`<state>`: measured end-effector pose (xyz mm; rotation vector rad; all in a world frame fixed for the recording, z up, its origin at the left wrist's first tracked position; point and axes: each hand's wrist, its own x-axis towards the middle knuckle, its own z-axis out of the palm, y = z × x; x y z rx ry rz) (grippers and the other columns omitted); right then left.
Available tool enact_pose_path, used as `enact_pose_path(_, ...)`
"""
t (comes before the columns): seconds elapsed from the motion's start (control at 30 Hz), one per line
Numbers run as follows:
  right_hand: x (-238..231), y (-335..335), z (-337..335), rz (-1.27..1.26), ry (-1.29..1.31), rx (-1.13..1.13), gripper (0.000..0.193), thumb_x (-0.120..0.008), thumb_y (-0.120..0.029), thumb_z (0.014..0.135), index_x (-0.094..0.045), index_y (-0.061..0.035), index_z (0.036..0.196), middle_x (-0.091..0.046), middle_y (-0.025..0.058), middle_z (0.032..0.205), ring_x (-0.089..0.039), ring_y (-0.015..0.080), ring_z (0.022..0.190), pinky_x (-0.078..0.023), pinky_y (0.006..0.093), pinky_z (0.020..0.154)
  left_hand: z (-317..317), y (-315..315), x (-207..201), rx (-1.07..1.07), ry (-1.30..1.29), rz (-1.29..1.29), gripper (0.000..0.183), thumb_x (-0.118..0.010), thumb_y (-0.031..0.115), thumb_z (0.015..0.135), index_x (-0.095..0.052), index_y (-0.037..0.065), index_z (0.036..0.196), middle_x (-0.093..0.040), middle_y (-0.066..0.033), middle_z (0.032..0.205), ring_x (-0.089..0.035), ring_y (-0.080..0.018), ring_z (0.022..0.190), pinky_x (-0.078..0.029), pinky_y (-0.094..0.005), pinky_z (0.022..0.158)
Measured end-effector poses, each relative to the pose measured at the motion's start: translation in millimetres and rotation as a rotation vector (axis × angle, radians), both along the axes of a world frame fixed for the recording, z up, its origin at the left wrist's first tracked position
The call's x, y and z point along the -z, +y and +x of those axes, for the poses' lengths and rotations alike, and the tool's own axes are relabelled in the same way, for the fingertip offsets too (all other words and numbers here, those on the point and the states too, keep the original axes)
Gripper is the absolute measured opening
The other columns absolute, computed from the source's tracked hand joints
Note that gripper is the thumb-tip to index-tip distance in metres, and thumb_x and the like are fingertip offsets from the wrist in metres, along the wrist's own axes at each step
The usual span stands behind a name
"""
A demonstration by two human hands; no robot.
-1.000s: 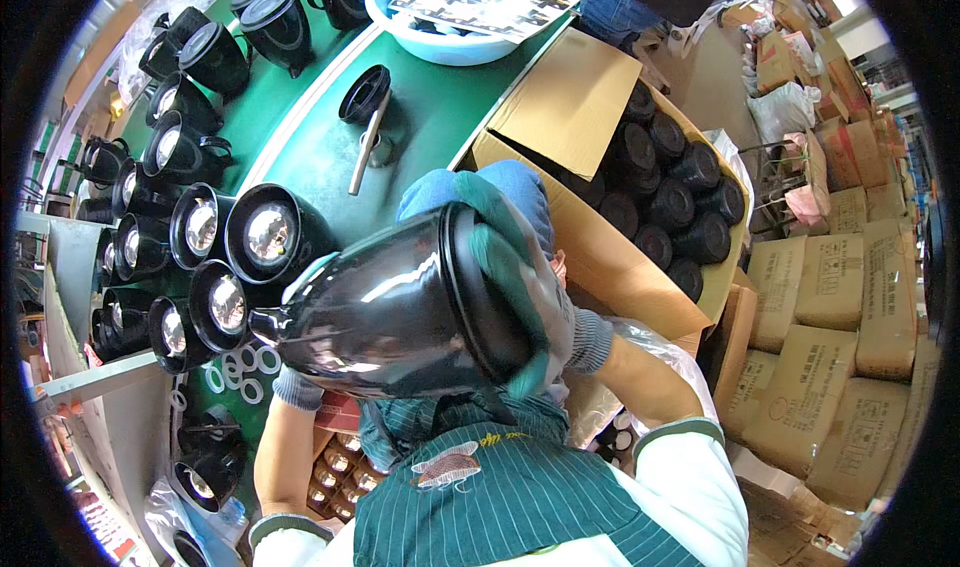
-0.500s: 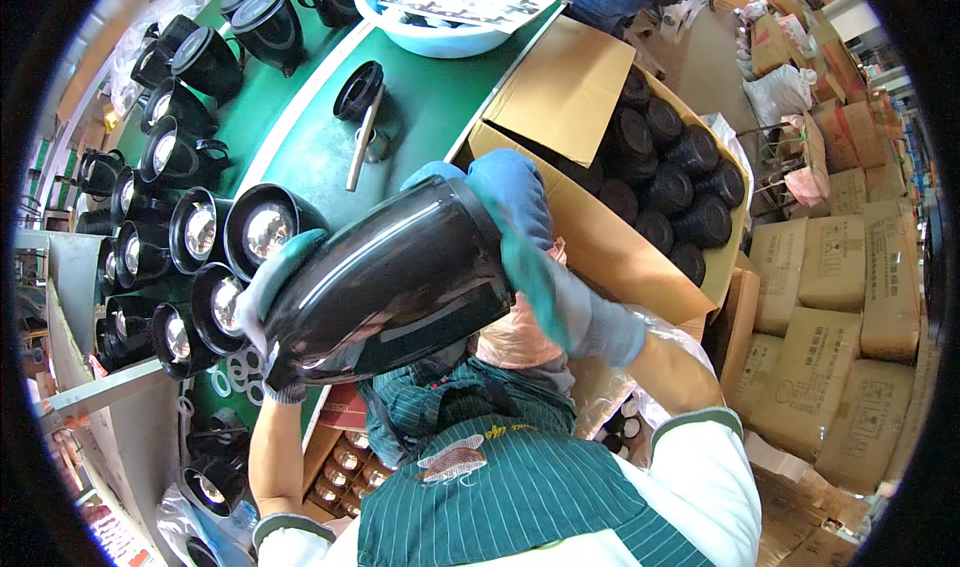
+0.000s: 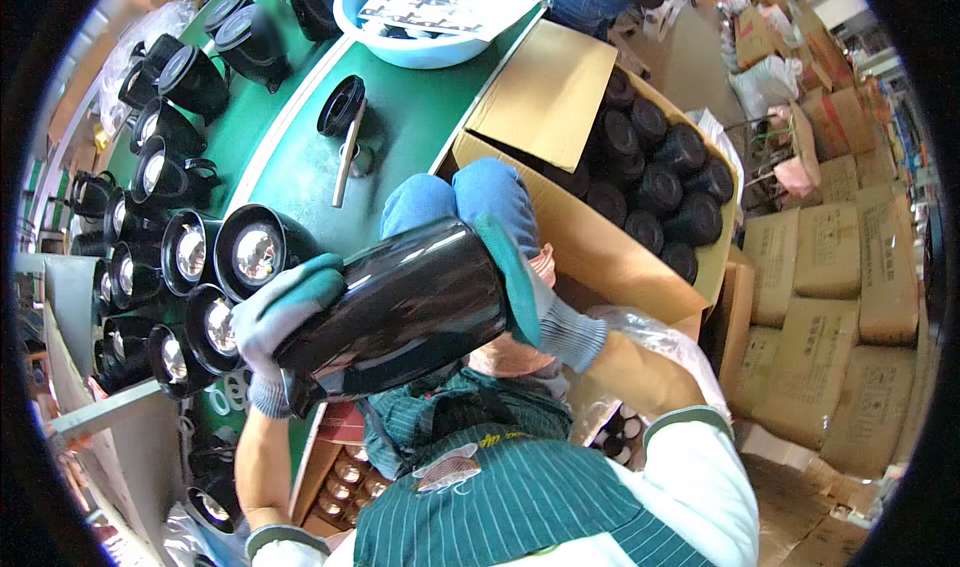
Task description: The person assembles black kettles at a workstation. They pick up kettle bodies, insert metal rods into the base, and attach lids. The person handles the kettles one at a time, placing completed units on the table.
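A glossy black vacuum jug body [image 3: 400,312] lies on its side in the air above my lap. Its spout end points to the left. My left hand [image 3: 285,317], in a grey and green work glove, grips the jug near that end. At the opposite, wider end, my gloved right hand [image 3: 515,277] is pressed round the jug's edge; its fingers are partly hidden. Just beyond my left hand stand several black jugs with shiny silver insides, the nearest jug [image 3: 255,252] close to my fingers.
A black ring-shaped part [image 3: 342,107] and a metal stick [image 3: 348,157] are on the green table [image 3: 300,167]. Farther back sits a light blue basin [image 3: 420,52]. An open carton [image 3: 570,237] of black cylindrical parts stands to the right, before stacked cartons [image 3: 790,367].
The jug has dropped slightly and turned a little in my hands. My left hand lies more over its top side. My right hand, blurred before, now shows more sharply at the wide end.
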<state>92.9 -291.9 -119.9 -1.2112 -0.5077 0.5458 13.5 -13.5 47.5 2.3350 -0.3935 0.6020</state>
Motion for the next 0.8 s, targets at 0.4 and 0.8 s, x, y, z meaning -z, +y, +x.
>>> enact_pose_path(0.4,-126.4,-12.4,15.8,-0.036,-0.705,0.065,0.105,-0.070,-0.053,0.091,-0.014,-0.0060,0.166,-0.016,0.0297,0.168,-0.019,0.0459,0.155,-0.018,0.0511,0.125,-20.7,-5.4,62.0,-0.141,0.556,-1.022,0.033,-0.077,0.013,0.080,-0.075,-0.005,0.107,-0.075,-0.0217,0.114,-0.075,-0.0305,0.104,-0.057,-0.0417,0.096)
enact_pose_path(0.8,-131.8,-14.4,4.0,-0.032,-0.494,0.095,0.095,-0.064,-0.050,0.095,-0.022,0.0046,0.161,-0.029,0.0255,0.163,-0.032,0.0408,0.150,-0.024,0.0451,0.124,-18.7,-18.0,34.7,-0.207,0.381,-0.789,0.030,-0.075,0.011,0.081,-0.078,-0.002,0.107,-0.077,-0.0197,0.110,-0.076,-0.0285,0.100,-0.059,-0.0389,0.094)
